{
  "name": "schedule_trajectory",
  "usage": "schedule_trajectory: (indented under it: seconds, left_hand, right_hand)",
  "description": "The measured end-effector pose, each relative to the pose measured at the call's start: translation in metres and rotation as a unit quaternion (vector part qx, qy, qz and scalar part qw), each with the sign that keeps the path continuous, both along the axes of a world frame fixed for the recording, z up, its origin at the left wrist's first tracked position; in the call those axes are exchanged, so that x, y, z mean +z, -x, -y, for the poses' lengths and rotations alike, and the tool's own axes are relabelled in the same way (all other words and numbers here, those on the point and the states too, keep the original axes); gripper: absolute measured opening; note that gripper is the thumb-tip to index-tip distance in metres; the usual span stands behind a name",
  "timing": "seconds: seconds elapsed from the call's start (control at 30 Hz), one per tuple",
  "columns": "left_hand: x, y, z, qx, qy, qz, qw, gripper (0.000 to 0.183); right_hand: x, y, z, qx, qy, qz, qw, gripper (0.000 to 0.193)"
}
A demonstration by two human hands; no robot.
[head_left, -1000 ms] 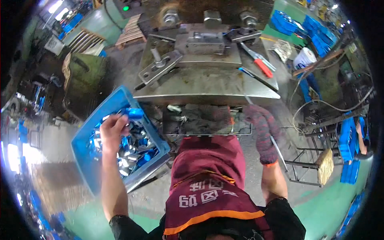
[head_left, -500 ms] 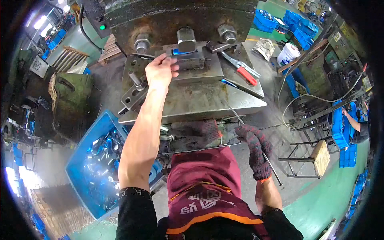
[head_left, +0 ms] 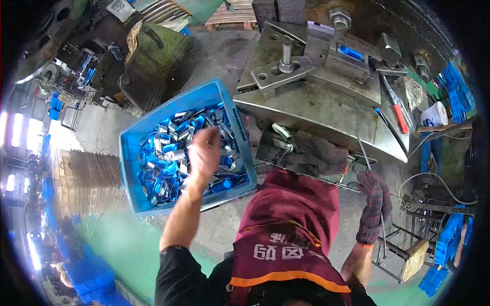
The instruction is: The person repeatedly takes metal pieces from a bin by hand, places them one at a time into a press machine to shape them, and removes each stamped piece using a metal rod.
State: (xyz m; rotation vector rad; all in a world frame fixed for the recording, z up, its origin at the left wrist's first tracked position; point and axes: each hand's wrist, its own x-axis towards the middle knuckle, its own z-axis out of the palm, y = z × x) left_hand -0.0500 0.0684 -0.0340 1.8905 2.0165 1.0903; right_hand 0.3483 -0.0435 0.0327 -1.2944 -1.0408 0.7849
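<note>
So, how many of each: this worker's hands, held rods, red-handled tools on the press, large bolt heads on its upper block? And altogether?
Hands: 2 (left hand, gloved right hand)
Held rod: 1
Red-handled tool: 1
Large bolt heads: 3
Total: 7

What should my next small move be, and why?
Probably have your left hand pick up one of the blue and silver pieces in the blue bin: it is over them, while your gloved right hand holds a metal rod and a blue piece sits on the metal block.
</note>
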Motion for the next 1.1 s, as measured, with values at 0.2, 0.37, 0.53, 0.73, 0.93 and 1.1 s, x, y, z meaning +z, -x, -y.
schedule_trajectory:
  seconds: [0.2,0.37,0.53,0.73,0.93,1.1]
  left_hand:
    - [-0.023,0.122,-0.044,0.121,0.070,-0.257,0.956,0.038]
    - [-0.026,0.085,-0.066,0.015,0.191,-0.264,0.945,0.041]
    - [-0.029,0.086,-0.086,-0.032,0.278,-0.305,0.910,0.056]
    - [-0.012,0.102,-0.080,-0.077,0.299,-0.228,0.923,0.039]
    - [0.004,0.097,-0.047,-0.126,0.224,-0.261,0.931,0.028]
    - [0.017,0.120,-0.026,-0.036,0.321,0.202,0.925,0.026]
  right_hand:
    - [-0.011,-0.009,0.017,-0.019,0.011,0.116,0.993,0.037]
    - [-0.003,0.008,0.011,-0.027,0.014,0.032,0.999,0.052]
    - [0.007,0.018,0.019,-0.005,0.006,0.114,0.993,0.044]
    - [0.019,0.012,0.023,-0.021,0.038,0.088,0.995,0.046]
    - [0.015,-0.002,0.017,-0.011,0.005,0.097,0.995,0.051]
    - [0.024,-0.007,-0.026,0.126,-0.083,0.069,0.986,0.035]
